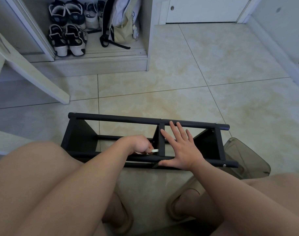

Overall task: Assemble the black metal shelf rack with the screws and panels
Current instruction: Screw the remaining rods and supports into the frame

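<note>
One rack (121, 118) on tiled floor (179, 74), left grip (140, 144) pinching white piece (154, 150), right grip (181, 147) splayed flat

Sneakers (75, 40) and a backpack (123, 26) sit in an open cabinet (94, 65) on the tiled floor (204, 65).

Nothing readable here, folks

No words, numbers or brand names come out legible; the little heel emblems on the sneakers (67, 19) are too blurry to read.

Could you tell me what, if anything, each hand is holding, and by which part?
The left hand pinches a small white object by one end; the right hand holds nothing, resting flat on the black metal rack.
</note>
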